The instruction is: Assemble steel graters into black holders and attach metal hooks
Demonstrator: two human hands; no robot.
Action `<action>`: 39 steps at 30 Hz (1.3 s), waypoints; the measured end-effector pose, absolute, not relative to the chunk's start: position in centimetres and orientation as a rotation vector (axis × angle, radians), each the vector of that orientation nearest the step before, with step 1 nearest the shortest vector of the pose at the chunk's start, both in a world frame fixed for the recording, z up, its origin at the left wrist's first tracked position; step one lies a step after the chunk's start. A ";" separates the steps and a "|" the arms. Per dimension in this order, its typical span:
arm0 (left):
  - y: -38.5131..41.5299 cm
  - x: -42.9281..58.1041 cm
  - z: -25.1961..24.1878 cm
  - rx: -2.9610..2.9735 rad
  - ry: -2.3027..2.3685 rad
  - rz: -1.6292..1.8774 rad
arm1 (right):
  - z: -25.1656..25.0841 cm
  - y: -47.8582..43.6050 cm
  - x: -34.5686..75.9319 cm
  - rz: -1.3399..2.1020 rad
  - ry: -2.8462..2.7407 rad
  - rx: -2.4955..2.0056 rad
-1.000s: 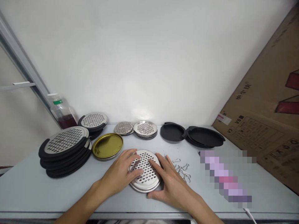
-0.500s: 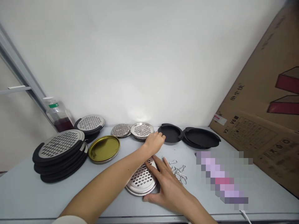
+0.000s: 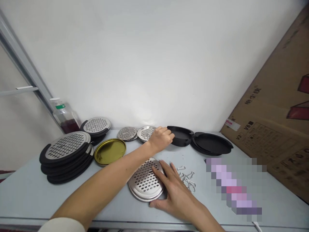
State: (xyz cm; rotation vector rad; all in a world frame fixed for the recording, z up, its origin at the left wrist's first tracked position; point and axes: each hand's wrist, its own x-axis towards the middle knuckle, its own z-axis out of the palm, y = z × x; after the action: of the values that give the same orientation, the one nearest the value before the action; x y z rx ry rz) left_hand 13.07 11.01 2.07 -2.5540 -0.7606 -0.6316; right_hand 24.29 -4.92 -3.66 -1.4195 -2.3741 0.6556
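right hand [image 3: 176, 196] lies open on the perforated steel disc [image 3: 142, 182], no grip; left hand [image 3: 160, 138] curled at the black round shell [image 3: 182, 138], hold unclear; disc looks light, stiff, slick, take by rim.

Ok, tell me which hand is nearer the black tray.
Left: the left hand is at the edge of the black tray; the right hand rests farther off, on the steel grater.
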 end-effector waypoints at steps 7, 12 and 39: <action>2.3 3.6 2.4 -2.420 -0.685 -1.119 | -4.6 -4.7 24.4 0.606 -2.360 -1.374; -3.2 -0.9 -0.2 -2.303 -0.797 -1.228 | -4.8 -4.7 24.8 0.602 -2.340 -1.393; -2.5 -0.9 -1.2 -2.588 -1.206 -1.019 | -4.8 -3.3 27.6 0.615 -1.999 -1.533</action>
State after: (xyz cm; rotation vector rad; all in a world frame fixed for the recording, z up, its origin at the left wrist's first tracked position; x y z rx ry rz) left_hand -0.91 -2.48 -1.24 -2.5882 -1.2061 -1.0186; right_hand 27.59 -3.31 -4.82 -1.5335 -1.9995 0.6148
